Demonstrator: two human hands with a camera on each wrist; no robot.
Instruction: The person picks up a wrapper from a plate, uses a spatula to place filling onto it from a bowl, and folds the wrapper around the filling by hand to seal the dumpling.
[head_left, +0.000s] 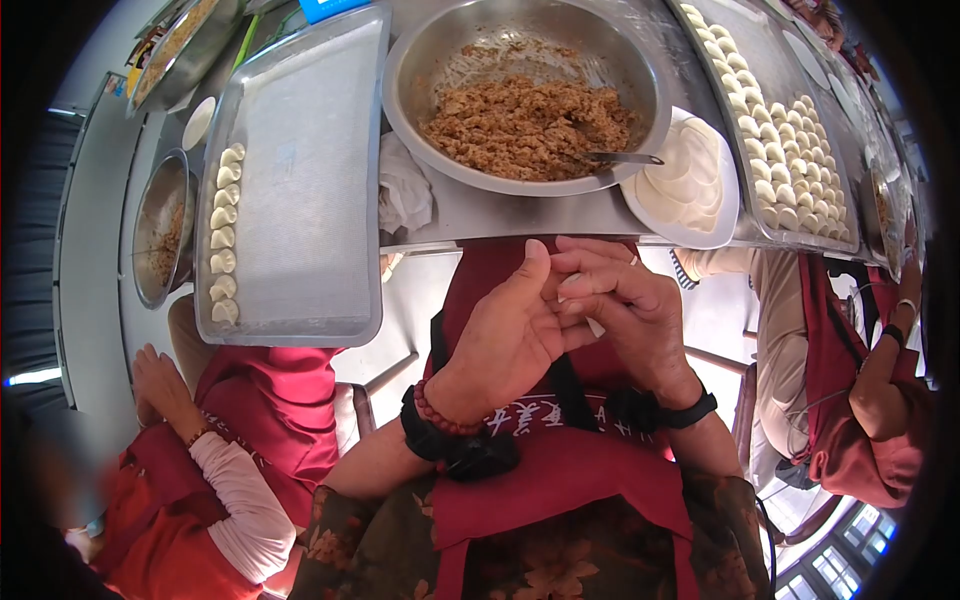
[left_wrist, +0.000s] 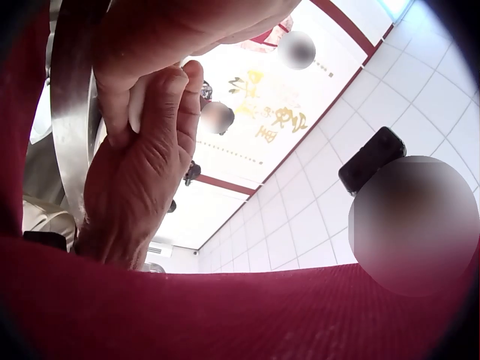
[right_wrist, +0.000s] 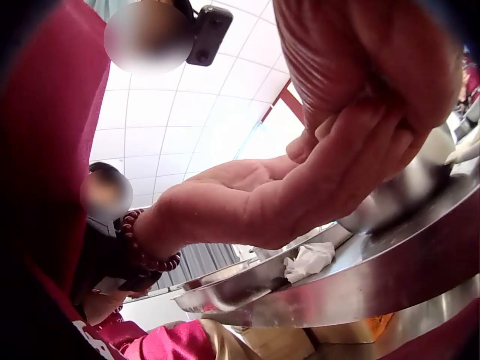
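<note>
My left hand (head_left: pixel 500 340) is held palm up in front of the apron, thumb raised and fingers reaching to the right hand. The right hand (head_left: pixel 640 322) has its fingers bent over the left fingertips and pinches a small white dough piece (head_left: pixel 597 327), mostly hidden. In the left wrist view a pale edge of dough (left_wrist: pixel 137 103) shows between the hands. The right wrist view has the left fingers (right_wrist: pixel 349 161) touching the underside of the right hand (right_wrist: pixel 360 52); the dough is hidden there. Above them stands a steel bowl (head_left: pixel 410 130) of filling (head_left: pixel 525 125) with a spoon (head_left: pixel 625 157).
Left of the bowl are a tray (head_left: pixel 365 290) with a column of dumplings (head_left: pixel 223 238) and a crumpled white cloth (head_left: pixel 403 190). A plate (head_left: pixel 728 215) of stacked wrappers (head_left: pixel 685 175) and a tray of many dumplings (head_left: pixel 790 165) lie right. People in red aprons sit on both sides.
</note>
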